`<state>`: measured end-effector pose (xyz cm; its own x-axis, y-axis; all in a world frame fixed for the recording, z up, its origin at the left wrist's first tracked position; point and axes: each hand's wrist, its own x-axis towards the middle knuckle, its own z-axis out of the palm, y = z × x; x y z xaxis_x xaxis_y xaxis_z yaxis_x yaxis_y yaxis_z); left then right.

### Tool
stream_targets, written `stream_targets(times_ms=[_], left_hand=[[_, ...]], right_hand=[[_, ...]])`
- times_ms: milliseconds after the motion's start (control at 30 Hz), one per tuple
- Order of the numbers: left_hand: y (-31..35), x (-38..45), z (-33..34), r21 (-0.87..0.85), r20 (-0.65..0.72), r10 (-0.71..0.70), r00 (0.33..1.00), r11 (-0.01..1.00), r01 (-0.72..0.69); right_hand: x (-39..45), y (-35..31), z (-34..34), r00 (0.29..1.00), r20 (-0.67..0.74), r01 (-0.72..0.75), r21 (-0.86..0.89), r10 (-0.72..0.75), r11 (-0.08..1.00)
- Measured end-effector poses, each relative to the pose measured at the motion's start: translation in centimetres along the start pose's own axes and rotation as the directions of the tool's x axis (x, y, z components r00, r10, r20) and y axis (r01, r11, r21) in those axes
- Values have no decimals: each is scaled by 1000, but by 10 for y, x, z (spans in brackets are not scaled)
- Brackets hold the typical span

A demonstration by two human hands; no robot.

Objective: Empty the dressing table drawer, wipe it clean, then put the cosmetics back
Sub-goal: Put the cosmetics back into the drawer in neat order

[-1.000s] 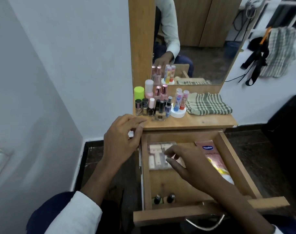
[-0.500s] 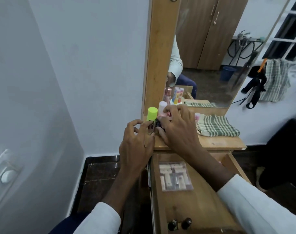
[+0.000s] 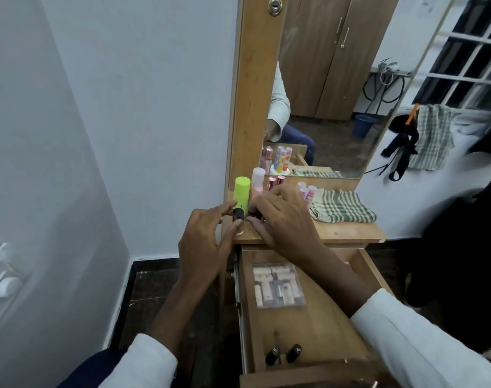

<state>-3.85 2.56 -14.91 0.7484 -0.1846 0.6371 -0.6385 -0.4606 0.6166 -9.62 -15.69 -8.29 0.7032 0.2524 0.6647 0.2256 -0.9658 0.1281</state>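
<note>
One drawer [image 3: 317, 317], pulled open below the tabletop [image 3: 348, 233]. One checked cloth [image 3: 341, 205], folded, on the tabletop's right. One clear packet [image 3: 276, 285] in the drawer. One green-capped bottle [image 3: 242, 191]. Two dark bottles [image 3: 283, 354] at the drawer's front. Left hand [image 3: 205, 247] pinches a black-capped bottle [image 3: 238, 219]; right hand [image 3: 283, 219] curls over bottles beside it.
</note>
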Motion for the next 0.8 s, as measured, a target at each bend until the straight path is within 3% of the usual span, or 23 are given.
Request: stream_targets(times_ms=[133, 233, 333, 533, 800], left_hand=[[8, -30, -17, -70, 130, 106, 986, 993, -98], [16, -52, -21, -116, 273, 117, 955, 989, -88], [31, -71, -20, -86, 424, 138, 895, 990, -112], [58, -84, -17, 76, 583, 111, 805, 979, -191], [62, -81, -26, 178, 709, 88, 700, 938, -298]], right_hand=[[-53, -10, -18, 972, 133, -219, 216, 193, 952], [-99, -8, -22, 911, 345, -329, 274, 227, 904], [-129, -6, -30, 872, 430, -382, 294, 236, 876], [-132, -8, -39, 798, 594, -383, 365, 104, 849], [-147, -3, -33, 735, 677, -416, 391, 50, 821]])
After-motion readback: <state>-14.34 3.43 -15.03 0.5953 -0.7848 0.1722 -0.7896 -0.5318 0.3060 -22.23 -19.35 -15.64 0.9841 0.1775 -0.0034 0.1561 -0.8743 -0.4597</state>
